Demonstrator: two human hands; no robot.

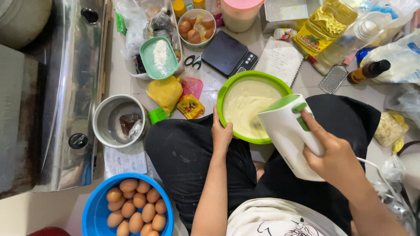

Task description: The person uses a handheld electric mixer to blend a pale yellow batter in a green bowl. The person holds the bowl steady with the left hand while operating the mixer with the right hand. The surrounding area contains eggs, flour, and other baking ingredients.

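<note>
Head cam looking straight down at someone sitting cross-legged on the floor in black trousers. The right hand (334, 153), right of centre in the frame, is wrapping fully closed around the handle of a white and green hand mixer (291, 131), thumb lying up along the top by the green button. The mixer's nose is dipping into a green mixing bowl (227, 89) sitting in the middle of the frame between the knees, and the bowl is holding pale yellow batter (245, 105). The beaters are mostly buried in the batter, so can't really tell how they're sitting. The left hand (221, 133) is resting on the near-left rim of that bowl, fingers curled over the edge and gripping it.

Around that it's pretty cluttered. Lower left, a blue bowl (94, 214) is holding a pile of brown eggs (135, 205). Above it, a metal pot (103, 124) is sitting with some wrappers inside. Upper left-centre, a small teal container (148, 59) is carrying white powder, and just below it there's a yellow bag (165, 91). Top centre, a white bowl of eggshells (196, 29), scissors (192, 62) and a black kitchen scale (227, 53) are lying close together. Next to the scale, a notebook (280, 59) is lying open. Upper right, a bottle of cooking oil (323, 24), a small metal grater (333, 78) and a dark bottle (367, 72) are lying on the floor.
</note>
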